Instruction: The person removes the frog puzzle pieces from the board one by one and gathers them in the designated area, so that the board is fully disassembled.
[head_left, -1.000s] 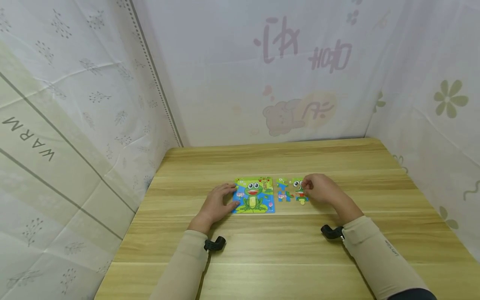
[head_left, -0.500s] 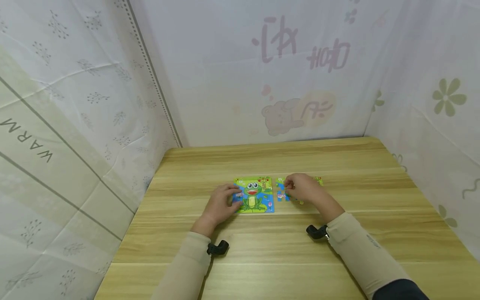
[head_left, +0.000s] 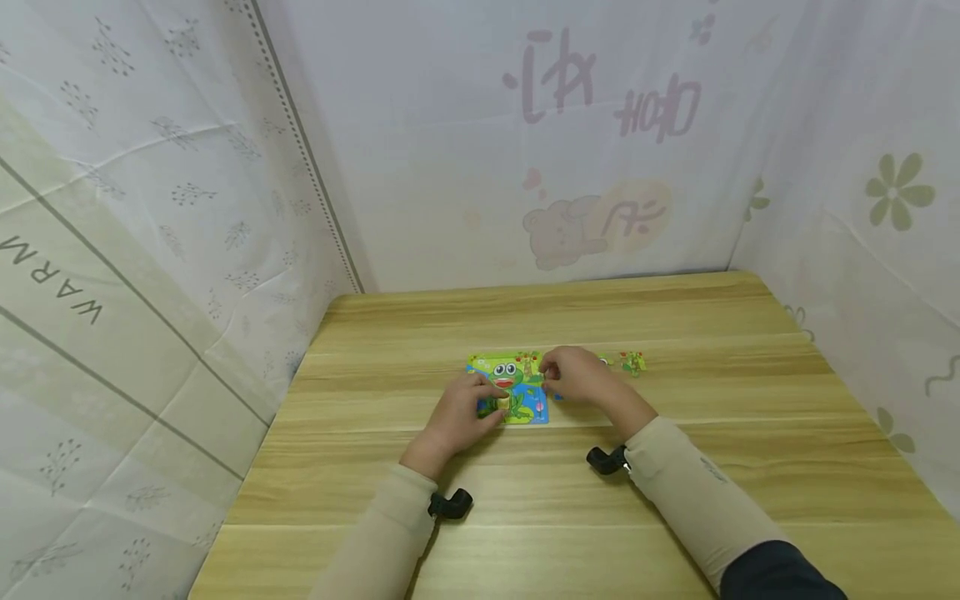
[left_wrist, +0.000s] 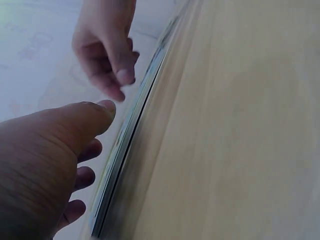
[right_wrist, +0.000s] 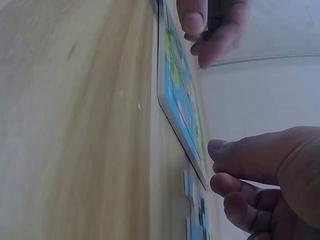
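A square frog jigsaw puzzle [head_left: 536, 406], with blue and green colours, lies flat on the table. My left hand [head_left: 467, 414] is over its lower left part, hiding some of the frog's body. In the left wrist view that hand's thumb [left_wrist: 75, 120] and fingers are apart, with nothing between them. At the puzzle's right edge is my right hand [head_left: 581, 379], fingers loosely bent. The right wrist view shows its thumb [right_wrist: 245, 155] close to the forefinger, and nothing is seen between them. Loose jigsaw pieces [right_wrist: 195, 200] lie beside the board, partly hidden by this hand.
A loose piece with a tree [head_left: 632, 362] lies on the wooden table [head_left: 540, 517], right of the right hand. Printed cloth [head_left: 435, 150] hangs behind the table and at both sides. Each wrist wears a small black camera [head_left: 452, 504].
My right hand has moved left from the loose pieces to the puzzle's right edge. My left hand has shifted right, from the puzzle's left edge to over its lower left part.
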